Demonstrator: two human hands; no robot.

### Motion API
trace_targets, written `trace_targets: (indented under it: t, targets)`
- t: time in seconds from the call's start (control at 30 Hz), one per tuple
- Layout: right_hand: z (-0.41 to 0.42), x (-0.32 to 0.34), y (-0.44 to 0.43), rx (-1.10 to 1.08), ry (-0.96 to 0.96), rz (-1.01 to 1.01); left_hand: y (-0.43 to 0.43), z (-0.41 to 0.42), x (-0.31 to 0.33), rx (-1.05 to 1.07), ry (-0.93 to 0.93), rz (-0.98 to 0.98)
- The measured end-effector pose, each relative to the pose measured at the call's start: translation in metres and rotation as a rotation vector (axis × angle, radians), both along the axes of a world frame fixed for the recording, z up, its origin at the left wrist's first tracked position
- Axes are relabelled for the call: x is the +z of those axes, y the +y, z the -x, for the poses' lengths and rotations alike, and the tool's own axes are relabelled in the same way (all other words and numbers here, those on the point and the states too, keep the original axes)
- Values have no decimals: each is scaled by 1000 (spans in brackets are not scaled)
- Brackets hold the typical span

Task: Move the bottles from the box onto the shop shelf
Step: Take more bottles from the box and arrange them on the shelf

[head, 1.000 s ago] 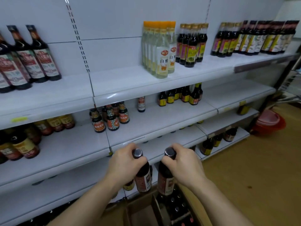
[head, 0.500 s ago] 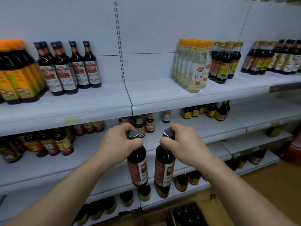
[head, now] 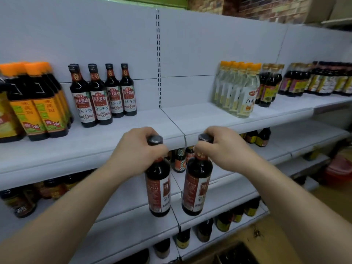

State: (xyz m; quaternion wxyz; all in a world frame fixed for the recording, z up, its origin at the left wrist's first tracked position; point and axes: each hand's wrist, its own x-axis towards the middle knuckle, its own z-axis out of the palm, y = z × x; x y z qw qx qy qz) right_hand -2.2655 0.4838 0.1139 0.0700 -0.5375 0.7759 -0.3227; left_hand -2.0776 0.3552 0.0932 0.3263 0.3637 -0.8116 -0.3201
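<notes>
The left bottle (head: 158, 185) and right bottle (head: 197, 185) have risen well clear of the box (head: 217, 259). They now hang before the shelf (head: 133, 138) edge. Our left hand (head: 137, 155) and right hand (head: 224, 149) curl fingers (head: 144, 133) round the necks. We judge they go beside the matching row (head: 106, 96) next.

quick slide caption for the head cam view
Left hand and right hand grip the left bottle and right bottle by their necks before the white shelf.
</notes>
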Motion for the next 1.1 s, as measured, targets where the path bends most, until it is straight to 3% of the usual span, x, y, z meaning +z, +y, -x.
trace_targets:
  t: [0.47,1.1]
  targets:
    - [-51,53,-60,20,4,51,-56,-44,51,-4,76,68]
    - [-8,114,-202,382,-29,166,-121,-30,120,191,77,146]
